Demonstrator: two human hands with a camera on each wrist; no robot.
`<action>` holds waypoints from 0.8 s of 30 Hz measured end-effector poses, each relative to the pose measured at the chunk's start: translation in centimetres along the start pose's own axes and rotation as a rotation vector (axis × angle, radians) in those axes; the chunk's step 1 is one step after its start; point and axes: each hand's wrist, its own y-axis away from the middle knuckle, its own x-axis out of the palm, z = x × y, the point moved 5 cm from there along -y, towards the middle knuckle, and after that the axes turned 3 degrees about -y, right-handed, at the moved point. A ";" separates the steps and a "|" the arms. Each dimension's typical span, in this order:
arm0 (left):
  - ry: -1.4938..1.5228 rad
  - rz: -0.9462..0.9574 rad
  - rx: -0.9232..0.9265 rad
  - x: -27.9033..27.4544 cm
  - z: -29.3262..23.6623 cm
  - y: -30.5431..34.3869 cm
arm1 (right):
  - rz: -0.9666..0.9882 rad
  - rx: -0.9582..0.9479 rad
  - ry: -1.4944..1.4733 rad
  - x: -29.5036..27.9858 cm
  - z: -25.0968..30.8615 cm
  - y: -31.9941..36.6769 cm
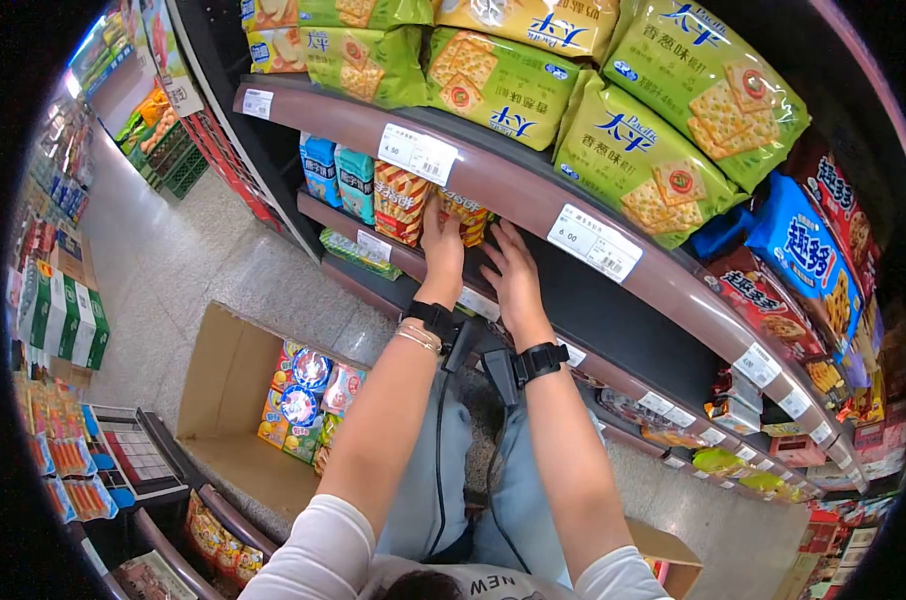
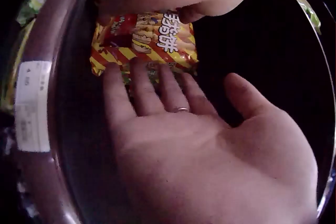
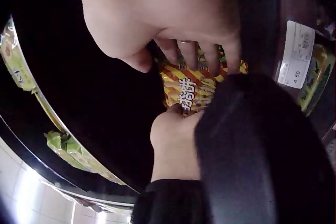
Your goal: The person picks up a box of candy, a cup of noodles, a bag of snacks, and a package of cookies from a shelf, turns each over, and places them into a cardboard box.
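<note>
On the shelf below the green cracker bags, my left hand holds a red-and-yellow pack of finger biscuits. Its thumb and a finger lie across the pack in the left wrist view; the other fingers are hidden. My right hand faces it from the right, wearing a ring. Its straight fingertips touch the near edge of the pack. A similar striped pack stands just left of the left hand, beside teal and blue packs.
A shelf lip with price tags hangs just above my hands. Green cracker bags fill the upper shelf. An open cardboard box with colourful snack packs stands on the floor at lower left. Blue and red cookie bags sit at right.
</note>
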 end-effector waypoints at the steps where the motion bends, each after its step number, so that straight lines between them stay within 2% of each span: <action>1: 0.024 0.023 0.000 0.2 0.4 -0.3 | -0.014 0.005 -0.023 -0.2 -0.3 -0.6; 6: 0.074 0.057 -0.009 0.5 0.5 -1.1 | -0.036 0.030 0.002 -0.8 -2.1 -3.4; 9: 0.078 0.074 -0.041 0.6 -0.6 -1.0 | 0.012 -0.029 0.083 0.4 -1.2 -2.8; 12: 0.003 0.045 -0.031 0.2 0.6 -1.8 | 0.046 0.006 0.032 -0.3 -2.4 -4.2; 15: -0.109 0.089 0.056 -0.1 1.5 -2.3 | -0.045 -0.017 0.125 -0.8 -2.1 -3.9; 18: -0.261 0.087 0.222 0.0 1.9 -2.2 | -0.035 -0.092 0.190 -1.3 -1.9 -4.1; 21: -0.419 0.045 0.235 -0.2 1.8 -0.9 | -0.107 -0.202 0.234 -1.8 -0.2 -3.1; 24: -0.356 0.048 0.250 0.1 1.0 0.9 | -0.100 -0.276 0.242 -1.8 2.0 -1.1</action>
